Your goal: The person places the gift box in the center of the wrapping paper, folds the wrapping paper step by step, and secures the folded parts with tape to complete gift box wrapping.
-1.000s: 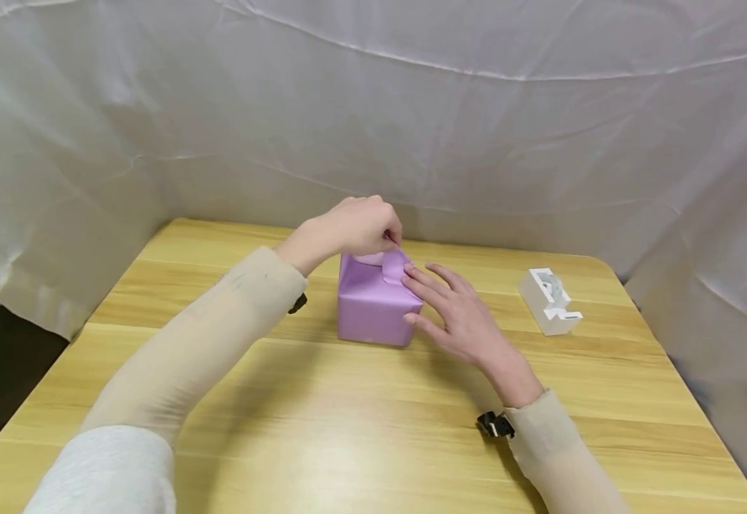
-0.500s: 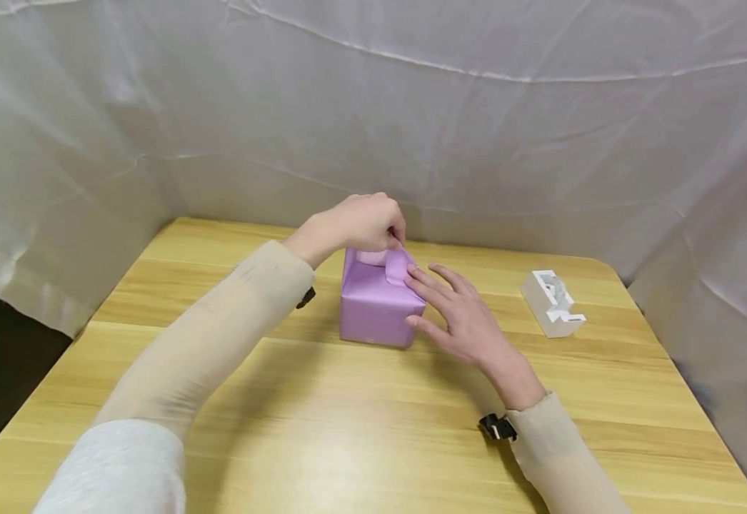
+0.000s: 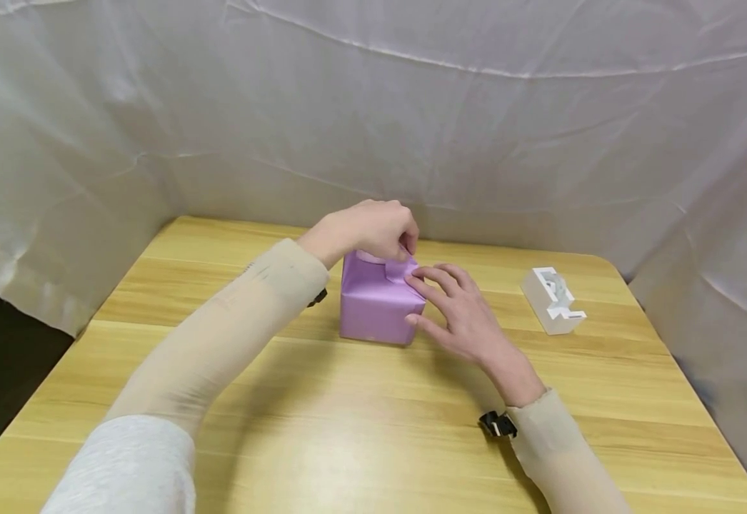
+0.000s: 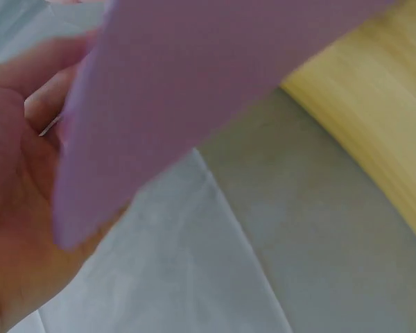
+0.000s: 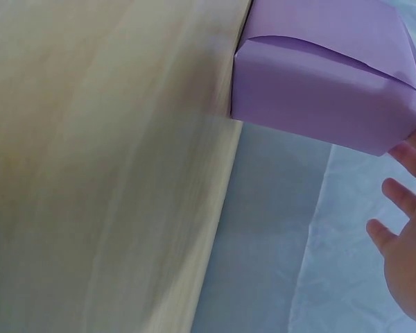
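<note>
A purple paper gift box with a peaked top stands toward the far side of the table. My left hand reaches over its top from the left, with curled fingers and thumb pinching the upper edge near the right corner. In the left wrist view a purple panel hides part of that hand, and a thin pale line shows between its fingers. From the right, my right hand touches the folded flap and the box's side with loosely extended fingers. The right wrist view shows these fingers spread along the box.
A white tape dispenser with a roll of clear tape stands to the right of the box. The wooden table has rounded far corners, and pale cloth hangs behind it.
My left hand has shifted slightly right along the box's top, its fingers now at the upper right corner. The right hand's fingers have bent a little; its place is nearly the same.
</note>
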{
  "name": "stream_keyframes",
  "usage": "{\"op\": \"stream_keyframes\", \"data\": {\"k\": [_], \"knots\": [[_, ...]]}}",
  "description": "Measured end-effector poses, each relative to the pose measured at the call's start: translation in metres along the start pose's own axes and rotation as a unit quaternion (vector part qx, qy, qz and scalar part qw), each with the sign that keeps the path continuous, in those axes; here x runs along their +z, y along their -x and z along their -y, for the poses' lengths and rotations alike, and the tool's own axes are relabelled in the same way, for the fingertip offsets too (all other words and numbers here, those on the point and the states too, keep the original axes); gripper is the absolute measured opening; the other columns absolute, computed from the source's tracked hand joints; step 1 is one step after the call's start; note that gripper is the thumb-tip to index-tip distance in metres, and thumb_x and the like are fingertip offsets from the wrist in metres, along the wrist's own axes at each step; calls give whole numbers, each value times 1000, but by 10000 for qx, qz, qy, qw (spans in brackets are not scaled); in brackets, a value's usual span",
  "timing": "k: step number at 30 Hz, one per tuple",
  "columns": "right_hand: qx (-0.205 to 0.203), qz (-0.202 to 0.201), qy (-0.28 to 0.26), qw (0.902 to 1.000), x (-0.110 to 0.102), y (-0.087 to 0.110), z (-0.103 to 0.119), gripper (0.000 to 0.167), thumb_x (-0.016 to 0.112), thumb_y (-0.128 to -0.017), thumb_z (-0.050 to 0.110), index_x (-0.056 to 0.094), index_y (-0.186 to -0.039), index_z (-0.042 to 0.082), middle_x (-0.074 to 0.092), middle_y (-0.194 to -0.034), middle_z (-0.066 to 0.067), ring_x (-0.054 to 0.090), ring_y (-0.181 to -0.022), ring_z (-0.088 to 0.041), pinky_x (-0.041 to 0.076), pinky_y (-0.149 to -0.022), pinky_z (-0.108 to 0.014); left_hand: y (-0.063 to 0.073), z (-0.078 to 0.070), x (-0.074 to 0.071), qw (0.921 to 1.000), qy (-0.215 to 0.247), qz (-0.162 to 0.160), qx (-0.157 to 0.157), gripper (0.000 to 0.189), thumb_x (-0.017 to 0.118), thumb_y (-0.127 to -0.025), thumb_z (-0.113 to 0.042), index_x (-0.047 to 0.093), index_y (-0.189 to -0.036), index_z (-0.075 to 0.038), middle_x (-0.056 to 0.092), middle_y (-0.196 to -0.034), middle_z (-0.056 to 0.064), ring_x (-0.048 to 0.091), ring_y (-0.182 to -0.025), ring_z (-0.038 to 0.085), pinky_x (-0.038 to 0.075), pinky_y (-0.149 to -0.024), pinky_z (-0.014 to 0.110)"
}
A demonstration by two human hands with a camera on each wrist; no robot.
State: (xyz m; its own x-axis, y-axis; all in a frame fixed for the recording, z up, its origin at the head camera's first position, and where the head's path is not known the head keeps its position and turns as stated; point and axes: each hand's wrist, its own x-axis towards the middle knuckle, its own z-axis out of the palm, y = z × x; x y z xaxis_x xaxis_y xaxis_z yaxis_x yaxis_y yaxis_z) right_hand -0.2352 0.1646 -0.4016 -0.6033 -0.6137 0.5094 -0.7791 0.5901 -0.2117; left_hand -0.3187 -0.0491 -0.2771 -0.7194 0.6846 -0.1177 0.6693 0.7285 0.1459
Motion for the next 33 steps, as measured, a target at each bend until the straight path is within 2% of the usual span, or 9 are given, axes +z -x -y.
{"op": "stream_keyframes", "data": {"k": [4,8,15,20,24,28,31,33], "knots": [[62,50,-56,10000,0,0,-1,71,42,-103,68,58,-149,15,53,-151,-6,39,-141,-36,28,-118,-57,-6,-4,1,9999,-130,29,74,4,79,-91,-32,81,-91,-29,71,-93,-15,61,-98,11,51,-90,42],[11,-26,-140,9999,1,0,-1,71,43,-103,67,59,-148,14,53,-151,-7,40,-141,-36,29,-118,-56,-10,-5,2,9996,-258,-3,136,4,80,-91,-28,81,-86,-28,71,-91,-14,61,-96,11,52,-88,41],[-28,-98,-158,9998,2,0,-1,73,40,-103,68,60,-146,12,54,-152,-9,42,-140,-38,30,-117,-58,-10,-5,4,9999,-50,150,12,10,79,-88,-18,80,-88,-28,71,-90,-14,63,-95,10,52,-89,41],[30,-34,-122,9999,3,-1,0,76,39,-102,70,59,-147,12,54,-152,-8,44,-138,-38,32,-116,-58,-9,-4,5,9997,-34,230,9,3,81,-89,-23,80,-90,-26,71,-89,-14,64,-93,9,52,-88,39],[58,15,-115,9999,4,-3,0,73,42,-102,69,57,-149,14,53,-154,-6,44,-138,-37,33,-115,-60,-6,-3,4,9997,-237,115,-1,3,82,-90,-31,83,-91,-27,71,-89,-17,62,-94,9,52,-88,39],[59,17,-158,9999,5,-4,-1,71,46,-102,67,56,-150,15,54,-154,-5,44,-139,-38,31,-116,-60,-1,0,4,9997,-241,-106,3,6,83,-89,-36,82,-87,-31,71,-88,-19,61,-92,8,52,-84,38],[50,2,-176,9998,6,-5,-3,71,46,-103,66,57,-149,15,55,-152,-6,45,-138,-38,31,-117,-58,4,5,2,9995,-180,-259,-30,5,82,-90,-36,82,-87,-31,72,-89,-18,63,-89,7,53,-83,39],[71,11,-185,9998,6,-5,-4,67,51,-102,63,57,-149,14,56,-151,-6,44,-139,-37,30,-118,-57,8,8,-1,9993,-161,-341,-72,4,81,-91,-33,82,-90,-30,73,-93,-16,65,-91,8,54,-84,41]]}}
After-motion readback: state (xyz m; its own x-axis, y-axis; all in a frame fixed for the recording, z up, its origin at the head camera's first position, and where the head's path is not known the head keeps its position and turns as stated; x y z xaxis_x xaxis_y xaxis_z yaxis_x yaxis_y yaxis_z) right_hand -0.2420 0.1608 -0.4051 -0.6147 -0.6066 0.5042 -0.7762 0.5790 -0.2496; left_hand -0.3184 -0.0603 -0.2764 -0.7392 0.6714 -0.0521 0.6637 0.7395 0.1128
